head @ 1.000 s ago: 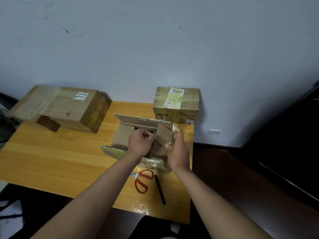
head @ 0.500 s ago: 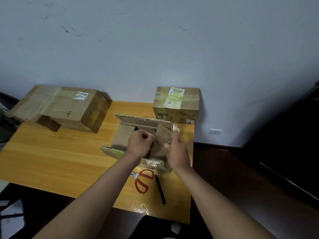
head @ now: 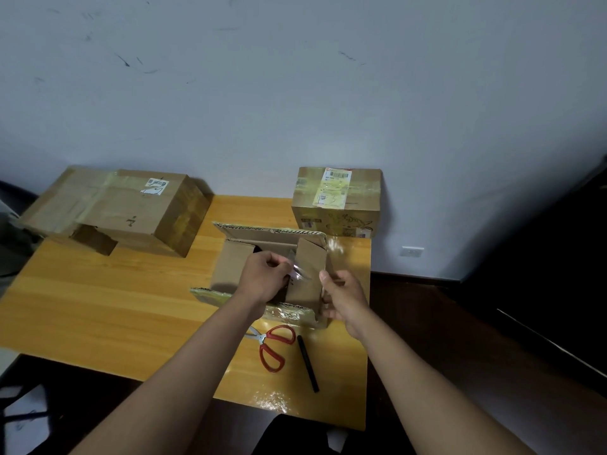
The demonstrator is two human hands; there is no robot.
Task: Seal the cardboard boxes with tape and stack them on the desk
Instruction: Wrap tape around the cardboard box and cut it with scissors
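The left hand [head: 266,279] is over the open box [head: 269,267], its fingers curled, and it pinches one end of a strip of clear tape [head: 300,274] between thumb and fingers. The right hand [head: 343,298] is at the right side of the same box with the fingers half curled; it seems to hold the other part of the tape, but the tape is transparent there and I cannot tell the grip for sure.

The open box stands in the middle of the wooden table [head: 98,300], near its right edge. It is of brown cardboard, and its flaps are not closed: the far flap stands up and shows a corrugated edge, the left and right inner flaps are folded partly inward, and the near flap hangs toward the person with old shiny tape on it.

Two other boxes are on the table by the wall. A large box [head: 115,208] is at the far left, closed with wide tape, with a white label on top; it reaches over the left edge of the table. A smaller box [head: 338,201] is at the far right, taped and with a yellow label, just behind the open box.

Near the person lie scissors [head: 272,344] with red handles and a black pen [head: 307,362], side by side, just in front of the open box.
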